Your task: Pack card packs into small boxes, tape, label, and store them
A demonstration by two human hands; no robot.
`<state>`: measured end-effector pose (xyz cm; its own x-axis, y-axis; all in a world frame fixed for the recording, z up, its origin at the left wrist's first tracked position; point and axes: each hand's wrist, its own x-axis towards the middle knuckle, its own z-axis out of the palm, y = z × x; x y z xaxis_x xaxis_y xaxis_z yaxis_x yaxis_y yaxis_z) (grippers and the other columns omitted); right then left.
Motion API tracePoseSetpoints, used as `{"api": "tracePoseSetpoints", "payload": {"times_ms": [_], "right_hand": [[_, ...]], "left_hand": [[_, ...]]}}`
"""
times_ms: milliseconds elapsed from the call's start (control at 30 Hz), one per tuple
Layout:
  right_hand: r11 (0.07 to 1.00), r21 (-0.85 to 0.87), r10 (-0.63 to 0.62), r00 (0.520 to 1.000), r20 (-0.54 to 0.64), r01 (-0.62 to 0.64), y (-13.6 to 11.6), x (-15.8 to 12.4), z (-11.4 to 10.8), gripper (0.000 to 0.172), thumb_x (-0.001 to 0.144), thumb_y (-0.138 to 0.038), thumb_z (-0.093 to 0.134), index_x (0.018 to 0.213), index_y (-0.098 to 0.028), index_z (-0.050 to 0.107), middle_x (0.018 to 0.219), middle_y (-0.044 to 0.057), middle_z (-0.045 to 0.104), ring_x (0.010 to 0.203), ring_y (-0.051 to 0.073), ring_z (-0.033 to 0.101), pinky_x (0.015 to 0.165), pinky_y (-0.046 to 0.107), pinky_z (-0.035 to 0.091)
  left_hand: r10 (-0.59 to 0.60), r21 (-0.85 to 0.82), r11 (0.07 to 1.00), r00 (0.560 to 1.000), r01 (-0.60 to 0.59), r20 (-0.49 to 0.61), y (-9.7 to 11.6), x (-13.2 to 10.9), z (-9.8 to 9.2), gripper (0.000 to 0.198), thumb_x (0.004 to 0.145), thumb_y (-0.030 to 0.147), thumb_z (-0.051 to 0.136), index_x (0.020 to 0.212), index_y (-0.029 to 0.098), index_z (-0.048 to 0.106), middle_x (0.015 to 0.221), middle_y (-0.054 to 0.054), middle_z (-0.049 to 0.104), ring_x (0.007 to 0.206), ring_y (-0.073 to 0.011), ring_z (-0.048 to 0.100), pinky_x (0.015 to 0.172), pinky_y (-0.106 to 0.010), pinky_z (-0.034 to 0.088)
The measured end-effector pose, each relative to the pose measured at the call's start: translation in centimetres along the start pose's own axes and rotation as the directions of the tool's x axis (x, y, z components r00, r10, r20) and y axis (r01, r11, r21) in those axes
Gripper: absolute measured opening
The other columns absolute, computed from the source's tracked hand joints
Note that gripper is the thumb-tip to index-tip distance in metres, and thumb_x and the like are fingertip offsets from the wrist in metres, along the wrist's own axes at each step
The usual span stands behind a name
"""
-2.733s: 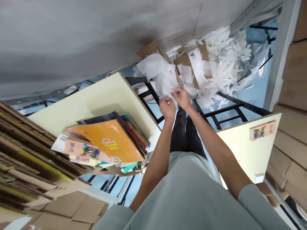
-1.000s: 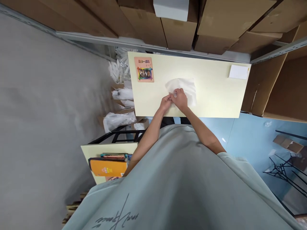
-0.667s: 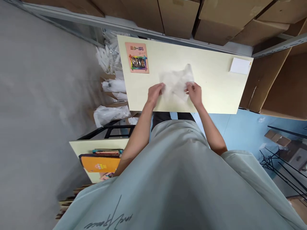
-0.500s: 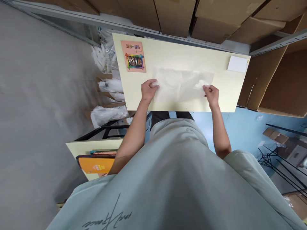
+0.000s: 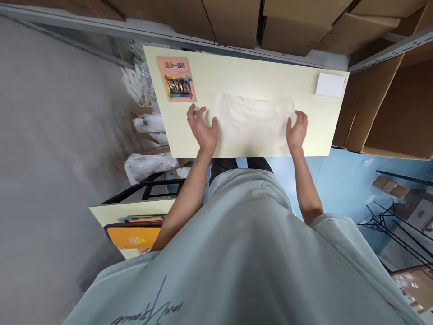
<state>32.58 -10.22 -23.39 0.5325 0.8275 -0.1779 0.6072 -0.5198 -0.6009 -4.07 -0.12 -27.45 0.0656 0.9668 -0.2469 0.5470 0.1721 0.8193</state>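
A thin, translucent white sheet, creased in places, lies flat on the pale yellow tabletop. I cannot tell whether it is paper or plastic film. At its left end is my left hand, fingers apart and holding nothing. My right hand is open by the sheet's right end, also with nothing in it. Beyond my left hand rests a pink booklet with a rainbow-framed picture on its cover. A small stack of white cards or a white box sits at the far right of the tabletop.
Cardboard boxes line a shelf behind the table. A large open carton stands at the right. White plastic bags fill the left side. Lower left, a second table holds an orange book.
Both hands have let go of the sheet's ends and spread their fingers. The sheet, held up at its ends before, now lies flatter on the table. The view has shifted slightly.
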Motion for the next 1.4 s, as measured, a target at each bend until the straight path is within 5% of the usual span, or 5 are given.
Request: {"api": "tracePoseSetpoints", "payload": {"times_ms": [133,300,667,1067,1400], "right_hand": [[0.956,-0.122,-0.229,0.938,0.261,0.267,-5.4,-1.8,5.9,0.08,0.121,-0.07,0.035,0.184,-0.021,0.042,0.195,0.019,0.034,0.187,0.039,0.021,0.149,0.072,0.025],[0.921,-0.23,-0.224,0.911,0.346,0.313,-7.7,-2.1,10.0,0.085,0.122,-0.072,0.023,0.189,-0.021,0.036,0.198,0.017,0.029,0.189,0.033,0.014,0.151,0.071,0.016],[0.902,-0.323,-0.162,0.918,0.363,0.287,-0.3,0.4,3.5,0.085,0.122,-0.07,0.029,0.189,-0.019,0.033,0.2,0.017,0.02,0.189,0.035,0.009,0.15,0.073,0.013],[0.885,-0.312,-0.211,0.896,0.391,0.344,-0.6,2.5,3.9,0.093,0.119,-0.078,0.03,0.19,-0.018,0.031,0.201,0.017,0.017,0.189,0.039,0.008,0.149,0.074,0.012],[0.895,-0.335,-0.154,0.91,0.384,0.293,0.2,-1.1,3.0,0.095,0.117,-0.079,0.037,0.186,-0.014,0.039,0.198,0.025,0.022,0.188,0.038,0.014,0.149,0.072,0.013]], "left_hand": [[0.183,-0.015,0.983,0.958,-0.184,0.221,4.4,-0.2,4.0,0.079,0.098,0.067,0.083,0.163,0.025,0.068,0.191,-0.017,0.042,0.185,-0.0459,0.017,0.15,-0.068,0.013],[0.247,-0.148,0.968,0.874,-0.202,0.418,5.5,1.3,7.4,0.085,0.092,0.075,0.085,0.161,0.027,0.074,0.188,-0.015,0.049,0.185,-0.0448,0.021,0.151,-0.065,0.002],[0.141,0.017,0.988,0.926,-0.156,0.35,2.0,2.3,2.4,0.112,0.085,0.095,0.08,0.172,0.026,0.065,0.194,-0.016,0.037,0.187,-0.0448,0.007,0.149,-0.066,-0.009],[0.154,-0.001,0.986,0.91,-0.166,0.385,2.1,1.8,2.2,0.119,0.077,0.095,0.087,0.169,0.023,0.066,0.193,-0.022,0.037,0.186,-0.0492,0.01,0.149,-0.067,-0.001],[0.183,-0.016,0.981,0.891,-0.194,0.415,1.5,2.6,1.0,0.12,0.07,0.1,0.088,0.162,0.024,0.072,0.19,-0.021,0.043,0.185,-0.0487,0.019,0.15,-0.064,0.002]]}}
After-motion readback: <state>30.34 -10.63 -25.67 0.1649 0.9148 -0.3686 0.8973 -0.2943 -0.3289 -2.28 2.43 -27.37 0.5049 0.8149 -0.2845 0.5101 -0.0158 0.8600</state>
